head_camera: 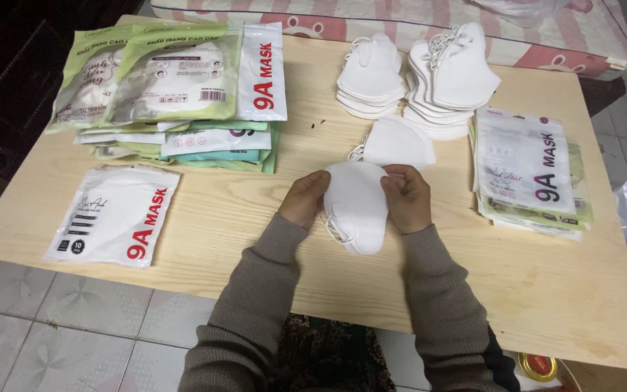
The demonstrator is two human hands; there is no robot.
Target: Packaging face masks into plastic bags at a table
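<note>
Both hands hold a small stack of white folded face masks (355,207) above the middle of the wooden table (255,239). My left hand (304,198) grips the stack's left edge and my right hand (406,197) grips its right edge. Elastic ear loops hang from the lower left of the stack. Just behind my hands lies a single white mask (398,142) flat on the table. Farther back stand two piles of loose white masks, a left pile (370,76) and a right pile (450,76).
A white sealed mask packet (117,215) lies at the front left. A tall heap of green and white packets (175,94) fills the back left. Another stack of packets (531,174) sits at the right. A mattress edge (400,22) runs behind the table; tiled floor lies below.
</note>
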